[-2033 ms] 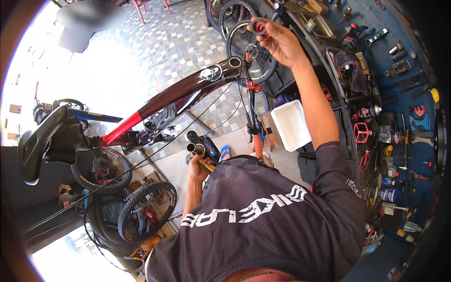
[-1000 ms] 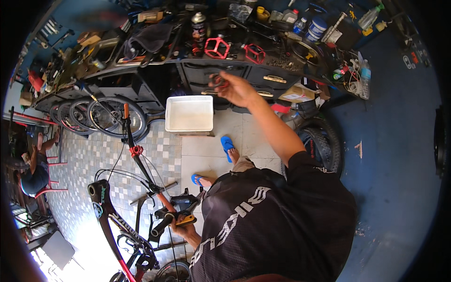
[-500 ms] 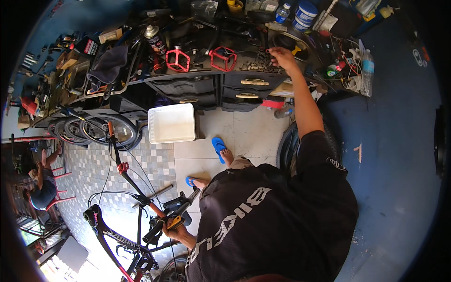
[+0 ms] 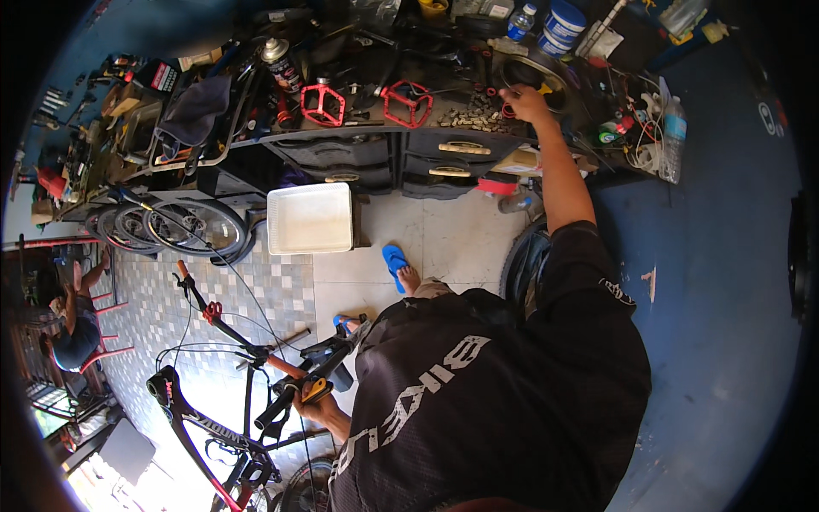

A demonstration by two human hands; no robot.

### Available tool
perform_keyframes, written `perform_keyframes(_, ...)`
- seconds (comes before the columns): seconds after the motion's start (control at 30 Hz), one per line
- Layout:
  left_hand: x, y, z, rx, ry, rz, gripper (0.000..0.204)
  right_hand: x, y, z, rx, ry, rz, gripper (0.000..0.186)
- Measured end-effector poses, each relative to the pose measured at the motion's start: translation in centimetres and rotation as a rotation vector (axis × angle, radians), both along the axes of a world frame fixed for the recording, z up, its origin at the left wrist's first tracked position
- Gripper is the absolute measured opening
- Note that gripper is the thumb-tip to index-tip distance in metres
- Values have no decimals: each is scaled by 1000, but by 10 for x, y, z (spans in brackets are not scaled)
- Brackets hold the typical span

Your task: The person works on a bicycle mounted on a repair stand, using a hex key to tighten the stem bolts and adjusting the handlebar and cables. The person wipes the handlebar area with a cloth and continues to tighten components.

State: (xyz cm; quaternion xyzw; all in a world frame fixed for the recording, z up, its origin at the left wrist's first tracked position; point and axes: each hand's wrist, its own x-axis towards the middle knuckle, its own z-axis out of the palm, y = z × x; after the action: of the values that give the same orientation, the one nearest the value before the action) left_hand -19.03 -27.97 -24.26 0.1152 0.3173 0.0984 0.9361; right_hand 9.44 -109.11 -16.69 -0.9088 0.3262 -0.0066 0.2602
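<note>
My right hand (image 4: 527, 104) is over the dark, cluttered workbench (image 4: 473, 124), fingers curled at a small red ring-like part and the edge of an oval tray (image 4: 550, 81); what they grip is too small to tell. Just left of it are scattered small metal pieces (image 4: 461, 117) and a red pedal (image 4: 408, 107). My left hand (image 4: 310, 406) grips a black-and-gold bicycle fork (image 4: 321, 388) low beside my body, close to the handlebar (image 4: 284, 365) of the black-and-red bike frame (image 4: 205, 425).
A white plastic basin (image 4: 309, 220) sits below the bench, with wheels (image 4: 192, 226) to its left and tyres (image 4: 520, 273) beside my right side. A seated person (image 4: 72, 328) is at the far left on a red chair. A blue wall (image 4: 708, 282) runs along the right.
I have turned toward the bench. My right hand has moved from holding up a dark-and-red ring to the bench top by the oval tray. My left hand keeps its grip on the fork.
</note>
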Motion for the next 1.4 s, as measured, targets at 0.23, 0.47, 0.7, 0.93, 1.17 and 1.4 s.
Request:
perform_keyframes(0.23,-13,21,-12,-51,-33,26,52,-8,-11,53,294,-166,-226,25)
perform_keyframes(0.47,-37,46,-7,88,-6,22,30,49,107,137,268,-577,219,35)
perform_keyframes(0.7,-44,71,-5,86,62,210,41,58,451,227,315,-626,965,31)
perform_keyframes(0.93,-61,98,-10,54,100,276,29,41,731,229,320,-756,1763,25)
perform_keyframes(1.17,-73,122,-15,20,91,289,33,57,893,194,-85,-799,1928,25)
perform_keyframes(1.4,-80,139,-24,-16,86,284,33,51,944,179,-191,-627,1981,20)
